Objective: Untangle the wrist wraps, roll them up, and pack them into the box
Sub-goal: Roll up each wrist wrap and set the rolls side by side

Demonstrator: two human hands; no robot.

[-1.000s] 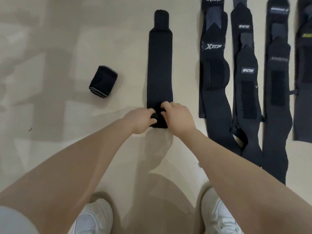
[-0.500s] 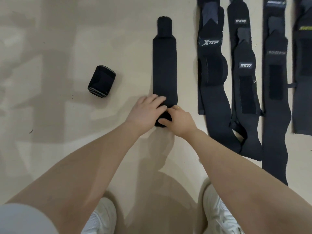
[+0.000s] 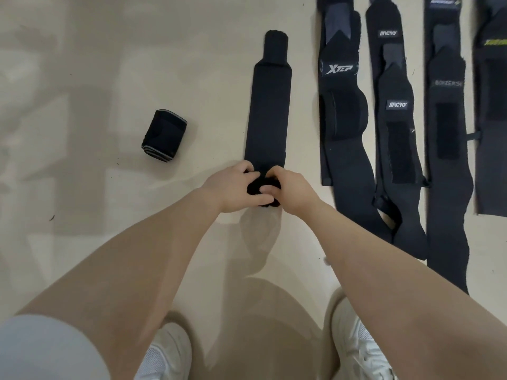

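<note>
- Black elastic fabric fills your grip: the plain wrist wrap [image 3: 267, 111] lies flat on the pale floor [image 3: 96, 64], its near end curled into a small roll [image 3: 264, 191] between your hands.
- Your left hand [image 3: 231, 189] curls its fingers over the roll's left side, thumb tucked beneath; your right hand [image 3: 292, 189] curls over the right side, fingertips [image 3: 265, 189] pressing into the fabric. Both hands clasp the roll, touching each other.
- No container appears in view.
- The wrap is matte black without markings, narrowing to a rounded tab at the end farthest from your fingers.
- Its long axis runs straight away from your fingertips, the tab pointing to the far side and tilted slightly right.
- Left of your left knuckles, well apart, sits a finished rolled wrap [image 3: 164, 135] with grey edging.
- Right of your right hand, four more wraps lie unrolled side by side, parallel to yours: the XTEP wrap [image 3: 341, 111], the twin-labelled wrap [image 3: 396, 111], the BOKEER wrap [image 3: 447, 119], and a fourth wrap [image 3: 493, 105] cut by the frame.
</note>
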